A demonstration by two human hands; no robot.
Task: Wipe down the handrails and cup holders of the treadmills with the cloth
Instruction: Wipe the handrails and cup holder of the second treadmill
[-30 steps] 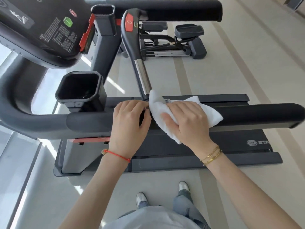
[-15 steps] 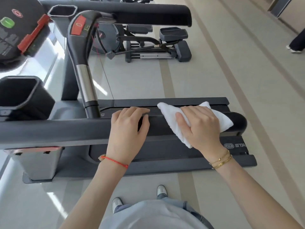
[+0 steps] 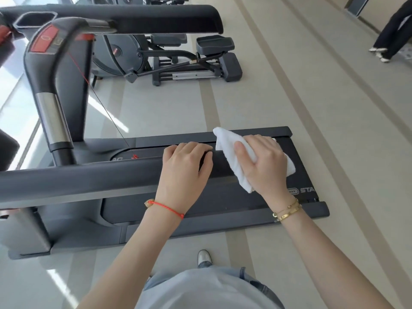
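The right hand (image 3: 265, 166) has its grip clenched around the white cloth (image 3: 231, 157), thumb on the near side and fingers curled over the far side, with the cloth wrapped over the near handrail (image 3: 100, 177) at its free end. The end of the rail itself is hidden under cloth and hand, so I cannot tell how much rail remains beyond the grip. Cloth sticks out above the thumb and hangs below the heel of the hand.

The left hand (image 3: 185, 168) sits just beside it on the same rail, fingers curled over the top and grasping the rail bare, with no cloth. The two hands are near but not touching; a short dark stretch of rail shows between them.

The rail's long axis runs left to right across the view, and nearly all of its length lies to the left of the cloth, past the left hand and on toward the upright post (image 3: 53, 117). I judge that any further wiping stroke on this rail has to run leftward along that axis, and the left hand stands in the way.

The far handrail (image 3: 156, 18) runs parallel, well apart across the treadmill deck (image 3: 234, 206), with a cup holder (image 3: 33, 22) at its left end. Both seem to be beyond the reach of either grip from this stance; the right hand, carrying the cloth, is no nearer than the left.
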